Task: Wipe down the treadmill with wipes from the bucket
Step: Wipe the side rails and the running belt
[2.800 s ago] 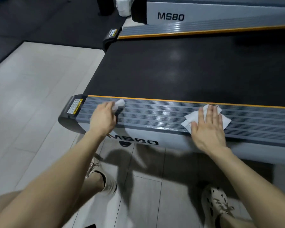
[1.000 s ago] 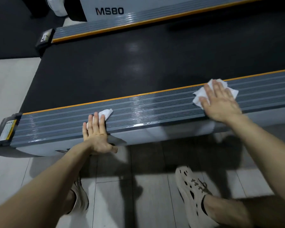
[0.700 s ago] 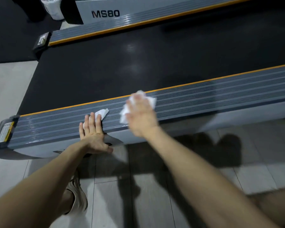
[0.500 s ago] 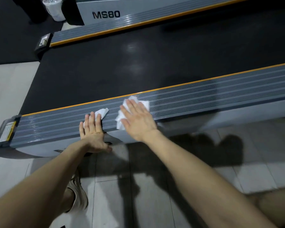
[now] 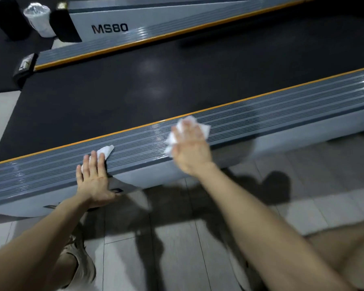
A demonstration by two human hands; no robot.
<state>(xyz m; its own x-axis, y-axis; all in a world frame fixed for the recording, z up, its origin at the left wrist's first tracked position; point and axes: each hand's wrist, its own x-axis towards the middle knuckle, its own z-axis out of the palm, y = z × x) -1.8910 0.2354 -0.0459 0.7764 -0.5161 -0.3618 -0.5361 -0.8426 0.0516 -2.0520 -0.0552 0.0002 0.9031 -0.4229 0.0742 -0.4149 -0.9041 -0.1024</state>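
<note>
Two flat hands work the near side rail [image 5: 261, 116] of the treadmill, which runs from lower left to upper right across the frame. Left hand [image 5: 94, 181], fingers spread and extended, presses a small folded wipe [image 5: 105, 151] against the ribbed rail just left of centre; its heel hangs over the rail's outer edge. Right hand [image 5: 190, 148], also open-palmed, presses a larger wipe [image 5: 204, 128] onto the rail at centre frame, well apart from the left. Neither hand grips; each wipe is pinned under fingers and palm.

Judged technique: keep the palm flat and stroke along the grooves, not across them, so the wipe reaches into the ribbing; overlap passes between the two hands and carry on to the unwiped upper-right stretch and the pale side panel below.

Limits of view: the right hand and its wipe are motion-blurred, so finger positions are uncertain. Most of each wipe lies under its hand. A white container [image 5: 38, 19] at upper left may be the bucket; its contents cannot be made out. Lettering on the near panel is covered by the left wrist.
</note>
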